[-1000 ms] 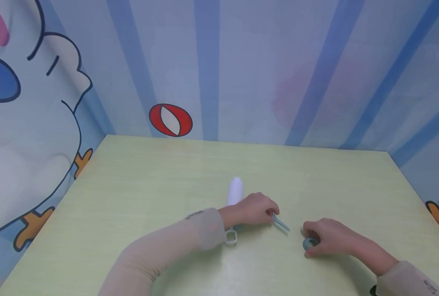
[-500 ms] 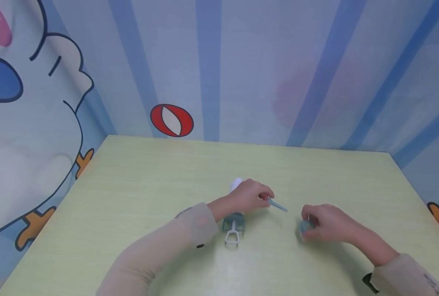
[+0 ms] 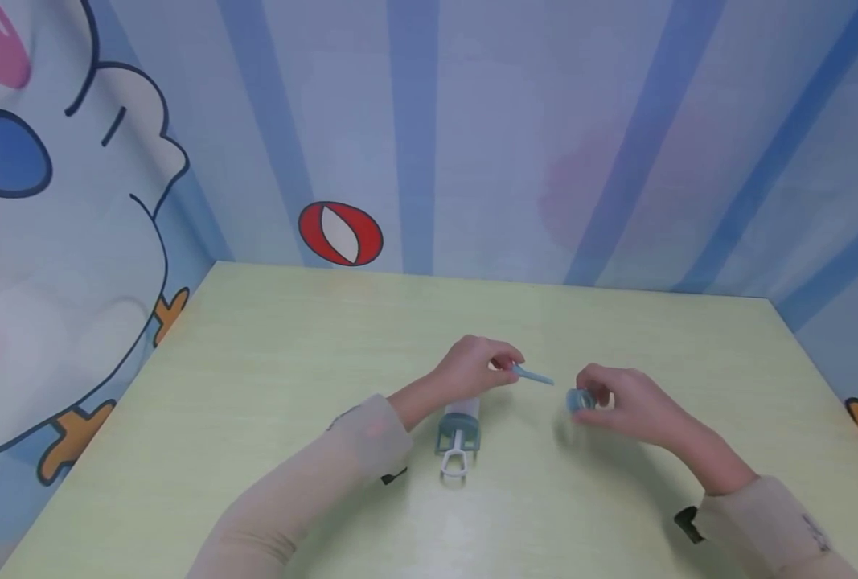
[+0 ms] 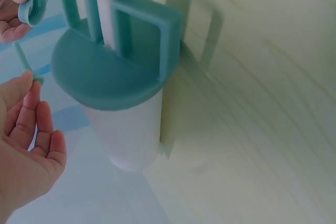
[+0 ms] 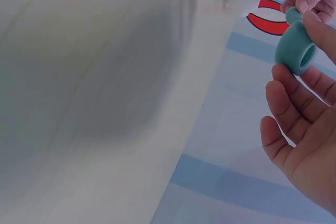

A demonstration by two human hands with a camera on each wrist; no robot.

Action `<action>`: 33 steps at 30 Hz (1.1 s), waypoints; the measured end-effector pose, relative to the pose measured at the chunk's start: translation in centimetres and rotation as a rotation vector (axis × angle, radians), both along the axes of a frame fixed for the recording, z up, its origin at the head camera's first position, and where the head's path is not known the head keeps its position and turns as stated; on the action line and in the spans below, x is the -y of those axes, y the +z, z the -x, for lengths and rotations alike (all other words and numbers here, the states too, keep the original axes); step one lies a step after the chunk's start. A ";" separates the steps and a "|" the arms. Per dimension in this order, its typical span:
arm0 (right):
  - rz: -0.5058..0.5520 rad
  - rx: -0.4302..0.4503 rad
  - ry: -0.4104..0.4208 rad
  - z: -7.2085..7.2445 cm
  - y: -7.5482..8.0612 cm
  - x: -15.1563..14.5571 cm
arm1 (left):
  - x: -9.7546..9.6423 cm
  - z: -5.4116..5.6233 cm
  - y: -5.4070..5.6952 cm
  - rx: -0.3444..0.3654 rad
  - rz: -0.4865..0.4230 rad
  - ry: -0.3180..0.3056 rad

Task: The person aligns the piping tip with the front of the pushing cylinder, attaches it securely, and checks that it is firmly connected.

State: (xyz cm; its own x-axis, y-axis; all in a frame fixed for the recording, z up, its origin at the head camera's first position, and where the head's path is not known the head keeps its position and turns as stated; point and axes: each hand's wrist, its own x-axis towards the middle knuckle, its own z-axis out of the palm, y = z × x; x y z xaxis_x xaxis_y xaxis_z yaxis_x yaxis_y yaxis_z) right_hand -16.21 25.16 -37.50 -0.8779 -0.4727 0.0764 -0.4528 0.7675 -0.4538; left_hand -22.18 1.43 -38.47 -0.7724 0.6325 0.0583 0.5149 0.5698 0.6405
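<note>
My left hand (image 3: 475, 366) pinches a thin teal nozzle-like piece (image 3: 533, 375) between thumb and fingertips, its narrow end pointing right. Opposite it, my right hand (image 3: 634, 406) holds a teal ring-shaped screw cap (image 3: 580, 400) by its rim; threads show inside the cap (image 4: 34, 10) in the left wrist view. A small gap separates the two pieces. Below the left hand lies a toy syringe with a white barrel (image 4: 128, 135), a teal end (image 3: 461, 424) with square handles and a white plunger ring (image 3: 453, 464). The left hand hides part of the barrel in the head view.
The pale yellow table (image 3: 327, 338) runs back to a blue striped wall (image 3: 501, 145) with cartoon prints. Sleeves with dark straps (image 3: 394, 476) cover both forearms.
Both hands have risen away from the person with their pieces, and the right hand has shifted left, narrowing the gap. The syringe's teal end has come into view from under the left sleeve.
</note>
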 end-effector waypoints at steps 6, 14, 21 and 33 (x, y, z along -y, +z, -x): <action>0.056 -0.036 0.001 0.8 0.1 0.7 | 0.4 0.1 0.2 0.014 -0.056 0.058; 0.172 -0.108 -0.020 1.5 -0.4 1.4 | 0.8 0.0 0.3 0.029 -0.101 0.116; 0.279 -0.173 -0.035 1.7 -0.5 2.3 | 1.1 0.0 0.5 0.046 -0.151 0.152; 0.362 -0.170 -0.050 1.9 -0.4 3.6 | 1.2 -0.4 0.5 0.052 -0.167 0.156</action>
State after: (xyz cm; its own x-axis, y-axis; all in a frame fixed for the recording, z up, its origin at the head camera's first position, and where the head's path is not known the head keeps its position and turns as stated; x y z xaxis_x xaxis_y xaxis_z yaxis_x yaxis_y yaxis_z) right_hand -18.08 21.59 -37.94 -0.8597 -0.3456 0.3761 -0.5107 0.5946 -0.6210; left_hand -21.76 0.23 -37.98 -0.8649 0.4898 0.1097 0.3924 0.5235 0.7563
